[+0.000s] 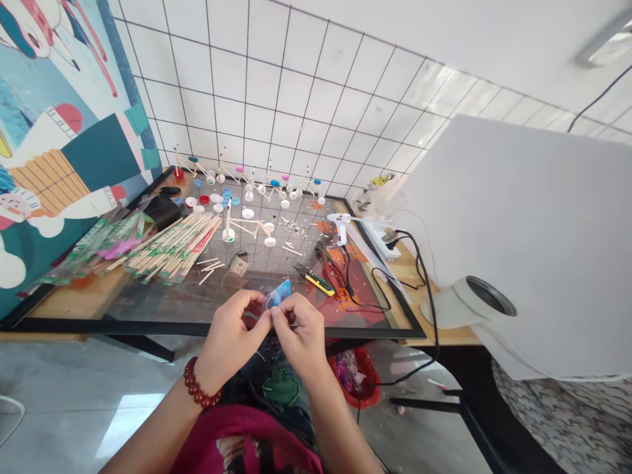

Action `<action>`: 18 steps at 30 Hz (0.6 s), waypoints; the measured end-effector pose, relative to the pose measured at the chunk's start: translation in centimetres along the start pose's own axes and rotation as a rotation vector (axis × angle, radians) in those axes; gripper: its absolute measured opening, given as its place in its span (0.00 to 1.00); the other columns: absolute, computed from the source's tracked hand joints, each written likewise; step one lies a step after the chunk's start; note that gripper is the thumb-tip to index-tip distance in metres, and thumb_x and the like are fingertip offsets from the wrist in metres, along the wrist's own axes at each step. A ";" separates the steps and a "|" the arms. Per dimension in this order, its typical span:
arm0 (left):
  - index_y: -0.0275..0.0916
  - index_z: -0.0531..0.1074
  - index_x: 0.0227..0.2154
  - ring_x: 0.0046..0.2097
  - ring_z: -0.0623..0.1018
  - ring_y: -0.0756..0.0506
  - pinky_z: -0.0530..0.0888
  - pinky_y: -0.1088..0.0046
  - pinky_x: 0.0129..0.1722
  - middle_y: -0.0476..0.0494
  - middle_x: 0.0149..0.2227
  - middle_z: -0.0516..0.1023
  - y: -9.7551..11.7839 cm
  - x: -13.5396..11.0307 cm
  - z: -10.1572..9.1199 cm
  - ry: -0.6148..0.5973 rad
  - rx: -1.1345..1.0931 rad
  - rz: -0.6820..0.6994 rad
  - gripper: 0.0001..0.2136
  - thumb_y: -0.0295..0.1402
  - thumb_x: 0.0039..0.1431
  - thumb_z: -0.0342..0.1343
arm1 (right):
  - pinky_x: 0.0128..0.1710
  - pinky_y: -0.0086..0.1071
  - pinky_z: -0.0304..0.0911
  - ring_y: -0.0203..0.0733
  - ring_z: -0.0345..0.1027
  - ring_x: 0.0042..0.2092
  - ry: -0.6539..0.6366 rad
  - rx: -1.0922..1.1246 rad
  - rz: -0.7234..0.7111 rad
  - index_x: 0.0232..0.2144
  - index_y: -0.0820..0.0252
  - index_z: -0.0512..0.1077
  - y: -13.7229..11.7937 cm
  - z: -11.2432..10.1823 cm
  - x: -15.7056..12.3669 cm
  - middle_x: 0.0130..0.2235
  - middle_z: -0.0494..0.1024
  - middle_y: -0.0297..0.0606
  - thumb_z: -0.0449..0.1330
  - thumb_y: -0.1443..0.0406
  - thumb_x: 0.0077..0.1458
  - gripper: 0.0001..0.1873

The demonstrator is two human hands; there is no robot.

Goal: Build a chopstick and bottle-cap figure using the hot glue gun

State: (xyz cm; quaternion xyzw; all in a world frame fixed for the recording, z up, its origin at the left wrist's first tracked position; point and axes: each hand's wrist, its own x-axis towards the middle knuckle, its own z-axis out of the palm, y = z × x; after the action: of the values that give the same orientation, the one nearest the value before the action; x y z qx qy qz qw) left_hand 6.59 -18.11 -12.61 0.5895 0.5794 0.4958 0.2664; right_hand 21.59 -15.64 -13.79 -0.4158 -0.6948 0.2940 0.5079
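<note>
- Nearest me, the person's left hand (232, 339), with a beaded bracelet (201, 387) at the wrist, and right hand (301, 332) meet over the near edge of the tabletop (148, 326).
- The fingers of both hands pinch a small blue piece (283, 292) between them; it looks like thin plastic, though the fingertips cover too much to be sure. Two thumbs close together probably give finer control.
- Below the tabletop's edge, a red basket (368, 390) holds scraps, likely put there to catch waste.
- Just beyond the hands, yellow-and-green cutters (316, 281) and red-handled pliers (334, 268) lie on the right, seemingly for an easy reach.
- On the left, bundled chopsticks (172, 250) fan out beside short cut sticks (210, 267), as if stock were kept apart from tools.
- Farther in, a stick frame (243, 228) stands on white caps; a glue gun (340, 227) rests near its power strip (385, 242), perhaps because of the cord.
- Farthest back, loose caps (216, 198) and similar frames (275, 184) gather towards the tiled wall (271, 85), presumably out of the way.
</note>
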 end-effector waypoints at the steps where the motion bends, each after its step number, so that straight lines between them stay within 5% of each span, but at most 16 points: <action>1: 0.41 0.79 0.35 0.32 0.84 0.46 0.80 0.72 0.32 0.45 0.33 0.85 -0.1 0.1 0.1 -0.024 -0.036 -0.034 0.07 0.37 0.60 0.59 | 0.31 0.32 0.61 0.37 0.65 0.29 -0.008 -0.015 -0.035 0.25 0.55 0.69 -0.2 0.0 -0.2 0.26 0.72 0.32 0.60 0.63 0.64 0.14; 6: 0.42 0.80 0.30 0.29 0.82 0.46 0.79 0.72 0.32 0.47 0.28 0.84 -0.9 0.9 -0.6 0.077 -0.060 -0.078 0.05 0.36 0.54 0.63 | 0.35 0.34 0.65 0.40 0.70 0.32 -0.059 -0.120 -0.138 0.28 0.54 0.72 0.1 -0.9 -0.6 0.28 0.76 0.33 0.59 0.65 0.68 0.13; 9: 0.42 0.80 0.29 0.28 0.80 0.47 0.78 0.73 0.30 0.49 0.26 0.83 -0.9 1.3 -1.4 0.065 -0.107 -0.119 0.04 0.36 0.52 0.64 | 0.46 0.39 0.72 0.46 0.78 0.43 -0.073 -0.225 -0.178 0.42 0.53 0.77 0.7 -1.9 -0.3 0.41 0.83 0.39 0.64 0.65 0.65 0.04; 13: 0.39 0.80 0.28 0.24 0.76 0.49 0.76 0.74 0.25 0.49 0.23 0.78 -0.1 1.2 -2.0 -0.154 -0.229 -0.207 0.08 0.39 0.52 0.65 | 0.67 0.55 0.64 0.59 0.64 0.70 -0.150 -0.398 -0.322 0.70 0.51 0.64 1.3 -2.7 0.4 0.69 0.72 0.50 0.71 0.65 0.58 0.40; 18: 0.39 0.78 0.30 0.25 0.77 0.49 0.77 0.74 0.23 0.49 0.26 0.79 0.4 1.2 -2.1 -0.141 -0.348 -0.321 0.13 0.42 0.48 0.70 | 0.62 0.52 0.70 0.56 0.75 0.61 -0.281 -0.393 -0.308 0.69 0.53 0.65 2.2 -2.1 0.6 0.60 0.80 0.49 0.68 0.70 0.58 0.39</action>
State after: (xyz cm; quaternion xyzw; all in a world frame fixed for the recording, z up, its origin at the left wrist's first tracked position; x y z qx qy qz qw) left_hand 4.71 -17.61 -11.17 0.4682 0.5515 0.4972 0.4789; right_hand 24.09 -14.09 -14.76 -0.3511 -0.8570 0.1278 0.3549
